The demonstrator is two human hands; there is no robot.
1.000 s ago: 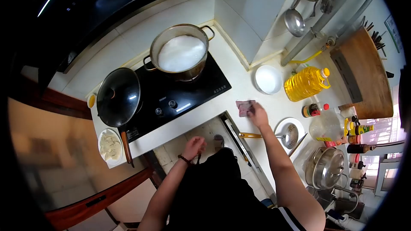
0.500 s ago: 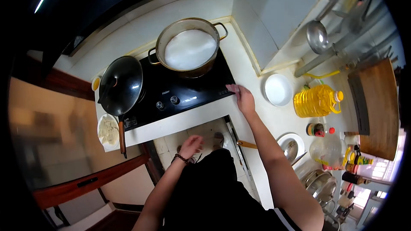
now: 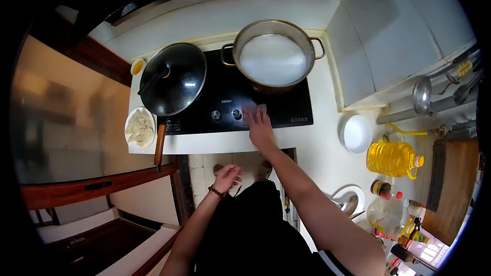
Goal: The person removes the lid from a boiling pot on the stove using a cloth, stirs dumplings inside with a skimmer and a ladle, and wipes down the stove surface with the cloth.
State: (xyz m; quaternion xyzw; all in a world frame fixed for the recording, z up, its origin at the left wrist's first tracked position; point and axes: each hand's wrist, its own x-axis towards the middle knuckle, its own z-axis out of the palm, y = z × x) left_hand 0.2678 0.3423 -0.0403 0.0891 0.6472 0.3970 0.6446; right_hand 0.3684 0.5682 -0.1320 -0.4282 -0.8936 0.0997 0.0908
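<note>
My right hand [image 3: 262, 130] presses a pinkish cloth [image 3: 251, 114] against the black cooktop [image 3: 286, 110], just right of the control knobs [image 3: 236, 113]. Part of the cloth shows beyond the fingertips. Below the counter edge, my left hand [image 3: 226, 178] hangs in the air with loosely curled fingers apart and nothing in it; a beaded bracelet is on that wrist. Behind the right hand stands a large two-handled pot [image 3: 273, 53] with white, foamy-looking contents. On the left burner sits a lidded black pan [image 3: 174, 79] with a wooden handle.
A plate of dumplings [image 3: 140, 129] and a small yellow cup [image 3: 137, 67] stand at the counter's left end. To the right are a white bowl [image 3: 356, 134], an oil jug [image 3: 393, 159], a plate with a ladle [image 3: 349, 199] and several bottles. A ladle [image 3: 422, 95] hangs at the wall.
My right hand has moved left with the cloth, from the counter onto the cooktop near the knobs. The view has turned, and my left hand stays low, its fingers still loosely curled.
</note>
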